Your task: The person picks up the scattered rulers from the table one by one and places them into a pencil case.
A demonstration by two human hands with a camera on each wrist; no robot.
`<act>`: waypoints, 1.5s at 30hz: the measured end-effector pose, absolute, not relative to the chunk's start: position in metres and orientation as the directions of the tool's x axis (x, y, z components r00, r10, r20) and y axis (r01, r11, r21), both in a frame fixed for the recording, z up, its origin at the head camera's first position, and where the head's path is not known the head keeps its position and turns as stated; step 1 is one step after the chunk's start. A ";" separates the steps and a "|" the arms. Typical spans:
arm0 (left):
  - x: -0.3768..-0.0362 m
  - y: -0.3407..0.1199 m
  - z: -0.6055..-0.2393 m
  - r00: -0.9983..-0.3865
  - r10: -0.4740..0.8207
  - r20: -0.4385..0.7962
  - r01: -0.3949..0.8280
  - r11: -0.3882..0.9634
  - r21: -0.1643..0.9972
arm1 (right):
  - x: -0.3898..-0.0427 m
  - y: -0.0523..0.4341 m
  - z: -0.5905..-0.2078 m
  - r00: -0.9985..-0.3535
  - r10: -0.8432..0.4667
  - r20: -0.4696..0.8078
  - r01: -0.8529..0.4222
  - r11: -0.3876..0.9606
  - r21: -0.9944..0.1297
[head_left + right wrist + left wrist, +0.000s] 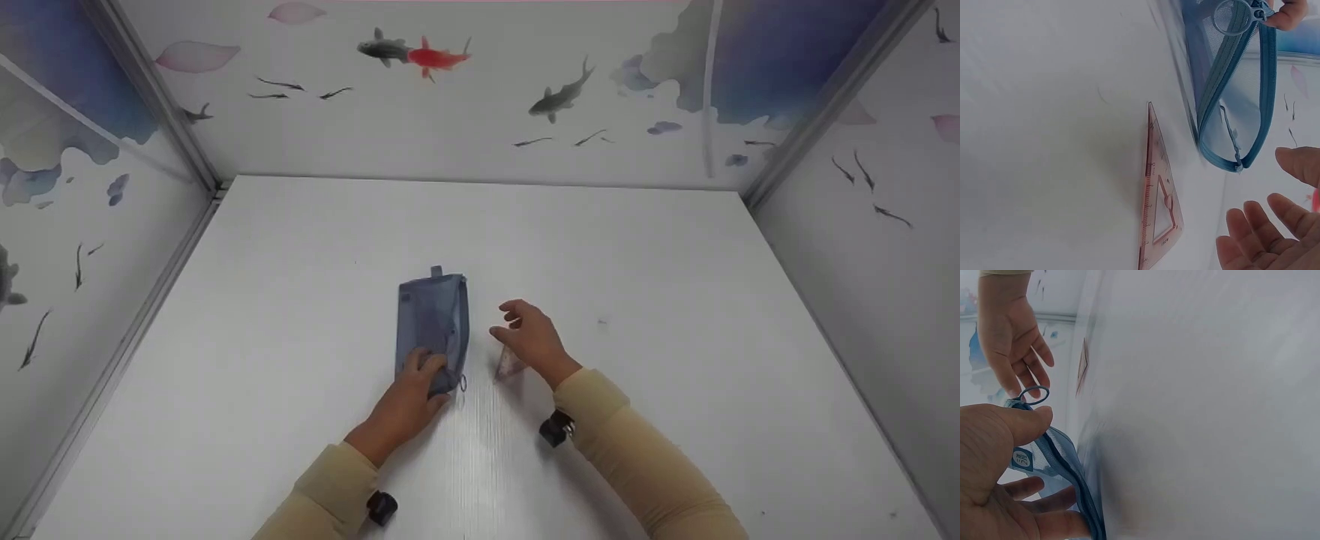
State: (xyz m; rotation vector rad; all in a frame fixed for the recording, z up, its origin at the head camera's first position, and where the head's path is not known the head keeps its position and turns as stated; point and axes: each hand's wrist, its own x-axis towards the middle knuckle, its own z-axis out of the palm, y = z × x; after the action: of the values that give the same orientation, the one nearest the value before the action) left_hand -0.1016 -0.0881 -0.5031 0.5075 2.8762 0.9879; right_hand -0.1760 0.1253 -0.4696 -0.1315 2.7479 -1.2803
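Observation:
A blue mesh zipper pouch point(424, 307) lies lengthwise near the middle of the table. My left hand point(405, 405) grips its near end, thumb by the corner with the zipper pull ring point(1048, 395) and fingers against the mesh. In the right wrist view the zipper point(1266, 90) gapes in a loop facing the right side. My right hand point(532, 341) hovers to the right of the pouch, fingers loosely bent and holding nothing. Below it, a pink see-through set square point(1148, 219) lies on the table, partly hidden by the hand in the head view.
The white table point(300, 247) is bounded by walls printed with fish on the left, back and right. A small pale speck point(602, 322) lies to the right of my right hand. Dark wrist devices point(555, 429) sit under both sleeves.

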 end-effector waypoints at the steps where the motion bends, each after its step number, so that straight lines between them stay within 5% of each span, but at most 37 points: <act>1: -0.102 -0.088 -0.503 -0.944 0.325 0.051 0.287 0.740 0.608 | -0.175 0.126 -0.469 -0.990 -0.130 -0.055 -0.043 0.648 -0.761; 24: -0.101 -0.087 -0.506 -0.946 0.322 0.040 0.276 0.732 0.623 | -0.164 0.136 -0.470 -0.981 -0.186 -0.058 -0.131 0.847 -0.515; 45: -0.102 -0.089 -0.506 -0.943 0.329 0.055 0.289 0.724 0.626 | -0.154 0.149 -0.477 -0.984 -0.144 -0.106 -0.067 0.847 -0.528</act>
State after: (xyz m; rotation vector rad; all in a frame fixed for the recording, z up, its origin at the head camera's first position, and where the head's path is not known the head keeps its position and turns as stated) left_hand -0.1023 -0.0889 -0.5059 0.5134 2.8619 1.0230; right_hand -0.1543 0.1494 -0.4774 -0.1662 2.8818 -0.8155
